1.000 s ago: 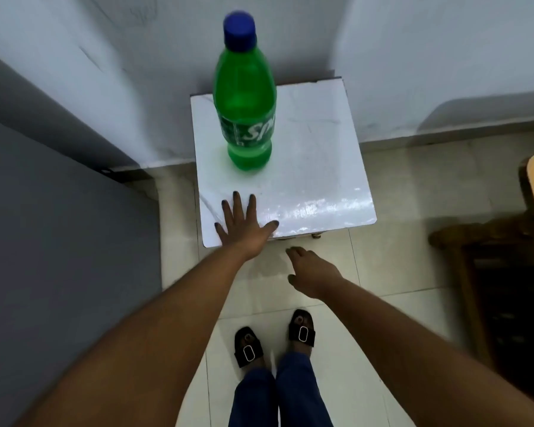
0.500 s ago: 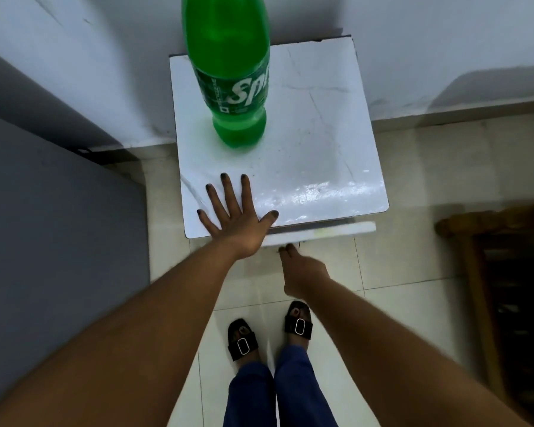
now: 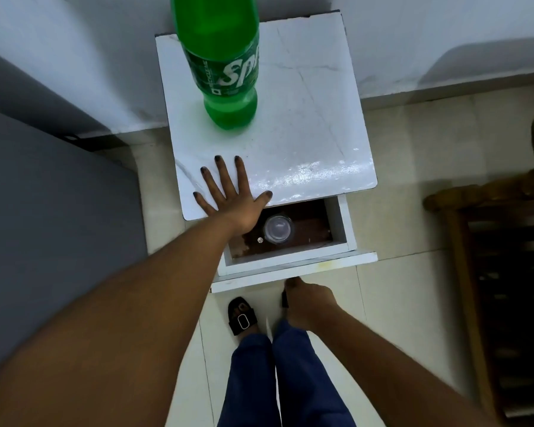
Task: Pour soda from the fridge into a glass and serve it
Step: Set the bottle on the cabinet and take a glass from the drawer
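Note:
A green soda bottle (image 3: 225, 69) stands upright at the back left of a small white cabinet top (image 3: 305, 124); its cap is out of frame. My left hand (image 3: 228, 198) presses flat on the top's front left, fingers spread. Below it the white drawer (image 3: 290, 266) is pulled out. A clear glass (image 3: 277, 228) stands inside on the brown drawer bottom. My right hand (image 3: 305, 300) is curled under the drawer's front edge; what it grips is hidden.
A grey fridge side (image 3: 43, 226) fills the left. A dark wooden chair or rack (image 3: 500, 272) stands at the right. The white wall runs behind the cabinet. My feet in black sandals (image 3: 242, 315) stand on pale floor tiles just in front of the drawer.
The drawer has slid out toward me, pulled by my right hand, uncovering the glass inside. My left hand stays flat on the cabinet top. The view has tilted down and closer.

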